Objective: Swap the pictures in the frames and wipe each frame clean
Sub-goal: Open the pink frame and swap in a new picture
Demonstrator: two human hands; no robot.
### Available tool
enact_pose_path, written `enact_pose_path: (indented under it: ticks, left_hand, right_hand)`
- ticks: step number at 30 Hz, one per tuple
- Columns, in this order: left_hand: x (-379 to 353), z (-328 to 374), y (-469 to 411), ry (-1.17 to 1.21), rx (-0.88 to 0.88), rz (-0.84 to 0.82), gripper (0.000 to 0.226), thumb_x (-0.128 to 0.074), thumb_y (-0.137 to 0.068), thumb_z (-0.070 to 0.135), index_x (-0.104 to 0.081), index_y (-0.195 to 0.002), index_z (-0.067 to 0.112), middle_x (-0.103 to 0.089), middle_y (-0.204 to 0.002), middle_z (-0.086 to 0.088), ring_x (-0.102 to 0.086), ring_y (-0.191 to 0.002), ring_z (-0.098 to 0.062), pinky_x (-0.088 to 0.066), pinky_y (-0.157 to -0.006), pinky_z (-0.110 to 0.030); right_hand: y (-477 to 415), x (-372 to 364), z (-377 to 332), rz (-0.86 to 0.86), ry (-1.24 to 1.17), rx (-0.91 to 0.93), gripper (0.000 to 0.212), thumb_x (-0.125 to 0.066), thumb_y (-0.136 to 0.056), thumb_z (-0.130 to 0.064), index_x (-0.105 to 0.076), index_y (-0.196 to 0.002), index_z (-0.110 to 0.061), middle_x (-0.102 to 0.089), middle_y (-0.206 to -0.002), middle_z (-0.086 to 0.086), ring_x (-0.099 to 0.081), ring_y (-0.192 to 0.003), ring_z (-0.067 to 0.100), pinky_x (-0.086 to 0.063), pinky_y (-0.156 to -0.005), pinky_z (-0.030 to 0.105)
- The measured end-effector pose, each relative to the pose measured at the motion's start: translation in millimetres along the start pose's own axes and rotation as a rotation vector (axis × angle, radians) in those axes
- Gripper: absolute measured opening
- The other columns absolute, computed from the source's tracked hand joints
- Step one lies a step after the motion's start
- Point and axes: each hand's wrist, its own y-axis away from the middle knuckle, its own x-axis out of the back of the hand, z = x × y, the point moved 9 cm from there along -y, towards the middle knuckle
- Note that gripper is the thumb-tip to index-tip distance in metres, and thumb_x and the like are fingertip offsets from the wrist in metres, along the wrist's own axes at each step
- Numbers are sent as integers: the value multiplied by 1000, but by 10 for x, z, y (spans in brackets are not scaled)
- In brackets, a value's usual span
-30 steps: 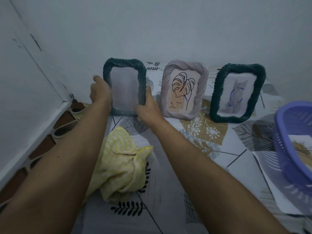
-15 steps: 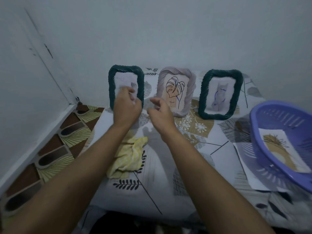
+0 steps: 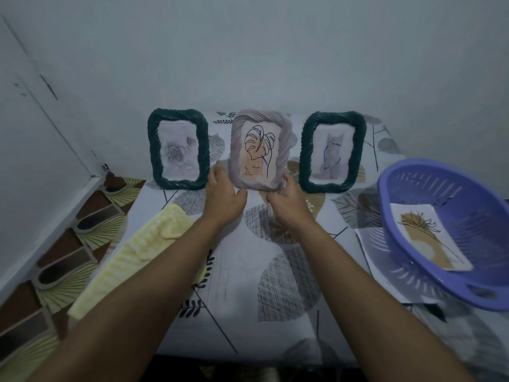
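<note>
I'm on the lilac frame (image 3: 260,151): left hand (image 3: 224,194) and right hand (image 3: 287,198) at its lower corners, can't tell if gripping. Next I'd lift it and open the back.

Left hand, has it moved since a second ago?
Yes. The left hand has gone right, from the left dark green frame to the lower left edge of the lilac frame standing beside it.
</note>
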Motion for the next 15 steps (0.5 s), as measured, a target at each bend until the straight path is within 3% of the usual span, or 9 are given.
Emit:
enact_pose_path:
  ticks: [4,7,8,10,13,15]
  left_hand:
    - [-135,-173,-101,85,79,-16,83,-54,-95,20,0,-156,5,-3,-165,-15,-6,-152,-28,-9,-123,-41]
    - [-197,-183,-147,168,88,-21,79,-52,-98,29,-4,-157,8,-8,-165,-11,-9,-151,-25,-10,-124,-43]
    - [-211,-173,-157,194,95,-26,78,-52,-99,29,-3,-157,9,-9,-165,-9,-10,-151,-24,-9,-122,-36]
    - [-249,-182,-192,237,127,-43,75,-50,-101,27,-3,-158,13,-13,-165,-7,-16,-150,-23,-16,-113,-29]
    - [-277,-215,-246,292,136,-54,68,-52,-95,29,-20,-155,24,-36,-157,-3,-37,-141,-22,-32,-117,-45]
    - [-307,-215,-250,313,134,-74,61,-52,-93,24,-29,-150,26,-49,-147,1,-48,-131,-18,-38,-111,-39]
  right_hand:
    - [-188,-90,105,-20,19,20,73,-60,-71,-19,-39,-140,-31,-51,-138,0,-50,-125,22,-43,-107,47]
    - [-282,-135,118,-11,-10,18,77,-59,-67,-22,-37,-141,-29,-51,-137,0,-51,-124,22,-44,-107,48]
    - [-302,-128,115,8,-20,11,78,-59,-67,-23,-36,-142,-27,-51,-139,1,-49,-126,23,-42,-108,47]
    - [-323,-115,103,38,-34,-8,77,-62,-71,-25,-35,-143,-24,-50,-142,2,-47,-130,24,-40,-110,45]
    - [-341,-120,122,40,-42,-31,71,-67,-81,-21,-35,-144,-23,-52,-142,1,-48,-129,23,-41,-108,40]
    - [-360,-109,152,64,-59,-38,74,-67,-78,-23,-35,-145,-26,-53,-141,-1,-50,-128,23,-42,-108,42]
